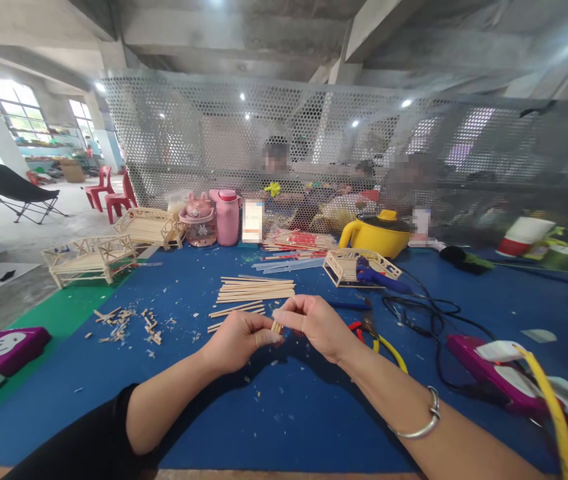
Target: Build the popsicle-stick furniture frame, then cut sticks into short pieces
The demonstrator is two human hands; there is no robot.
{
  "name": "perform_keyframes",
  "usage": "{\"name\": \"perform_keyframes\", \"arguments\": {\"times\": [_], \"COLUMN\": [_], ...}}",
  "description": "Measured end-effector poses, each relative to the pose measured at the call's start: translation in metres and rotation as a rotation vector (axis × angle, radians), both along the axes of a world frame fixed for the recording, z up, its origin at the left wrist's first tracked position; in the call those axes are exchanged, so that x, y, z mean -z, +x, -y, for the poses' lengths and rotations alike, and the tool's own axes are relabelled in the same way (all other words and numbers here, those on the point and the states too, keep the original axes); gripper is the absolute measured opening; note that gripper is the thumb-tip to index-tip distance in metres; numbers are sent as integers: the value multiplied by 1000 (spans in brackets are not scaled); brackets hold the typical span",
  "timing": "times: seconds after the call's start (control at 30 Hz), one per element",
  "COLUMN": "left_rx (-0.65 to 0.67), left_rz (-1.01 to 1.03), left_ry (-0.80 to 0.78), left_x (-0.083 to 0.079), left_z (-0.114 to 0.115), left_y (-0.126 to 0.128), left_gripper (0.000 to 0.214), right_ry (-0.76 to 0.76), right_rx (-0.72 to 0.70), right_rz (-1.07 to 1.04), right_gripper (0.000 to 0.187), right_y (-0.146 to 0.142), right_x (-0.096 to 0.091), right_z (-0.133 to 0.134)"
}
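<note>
Over the middle of the blue table, my left hand [241, 340] and my right hand [317, 325] meet, fingertips pinched together around a few short wooden stick pieces [276, 327]. Fingers hide most of those pieces. Just beyond them lies a row of long wooden sticks [254, 289], with several more sticks beside my left fingers. Cut stick bits [119, 323] are scattered left of my left hand. To the right of my right hand rest pliers [389, 350] with red and yellow handles. A blue glue gun [381, 275] leans on a small wooden stick model [339, 267].
Two wooden stick models [89, 259] stand at the back left. A pink flask [227, 217], a pink bottle [199, 223] and a yellow pot [381, 233] line the perforated screen [189, 140]. Black cables [429, 303] and a purple device [494, 373] lie right. People sit behind the screen.
</note>
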State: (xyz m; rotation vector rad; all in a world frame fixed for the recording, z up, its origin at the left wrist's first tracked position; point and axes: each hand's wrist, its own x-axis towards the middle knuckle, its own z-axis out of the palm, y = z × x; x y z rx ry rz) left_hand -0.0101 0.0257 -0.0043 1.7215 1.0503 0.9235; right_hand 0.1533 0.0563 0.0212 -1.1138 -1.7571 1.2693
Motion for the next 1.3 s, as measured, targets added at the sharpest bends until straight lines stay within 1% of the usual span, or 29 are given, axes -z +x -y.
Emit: {"name": "perform_keyframes", "arguments": {"times": [0.07,0.13,0.2,0.33,0.47,0.57,0.8,0.9,0.97,1.0,1.07,1.1,1.13,1.17,1.2,1.23,1.3], "left_rx": [45,77,54,-24,-52,-60,-100,-110,-132,-144,-156,-156,-151,-143,-132,-120,-94], "left_rz": [52,147,202,224,346,389,408,379,353,344,340,346,357,370,384,398,419], "left_ry": [-63,-132,-171,-275,-414,-489,-541,-532,-527,-527,-527,-525,-519,-511,-504,-496,-483], "left_x": [-2,-3,-4,-3,0,2,5,7,8,9,9,9,9,9,9,9,9], "left_z": [0,0,2,5,6,6,5,2,-1,-3,-6,-7,-7,-7,-7,-7,-5], "left_y": [0,0,2,6,10,13,14,11,9,8,6,5,4,4,4,4,4], "left_gripper": [28,37,43,40,40,42,45,46,46,46,43,42,41,41,40,41,42], "right_ry": [69,99,111,118,152,175,219,229,273,312,408,439,461,435,368,307,267], "right_rx": [25,39,40,18,28,23,16,-66,-84,-52,94,178,257,315,356,361,317], "right_rz": [49,85,99,64,63,64,121,181,244,283,407,506,653,831,983,1078,1148], "right_gripper": [16,16,16,16,13,12,15,18,22,28,35,31,26,26,25,24,24], "right_y": [1,2,1,-3,-5,-4,-6,-7,-1,4,23,35,49,62,75,87,104], "right_x": [0,0,1,2,3,4,8,5,-2,-6,-14,-16,-17,-16,-14,-10,-1], "right_z": [-1,-1,0,2,4,4,3,2,2,2,4,6,7,10,12,15,19]}}
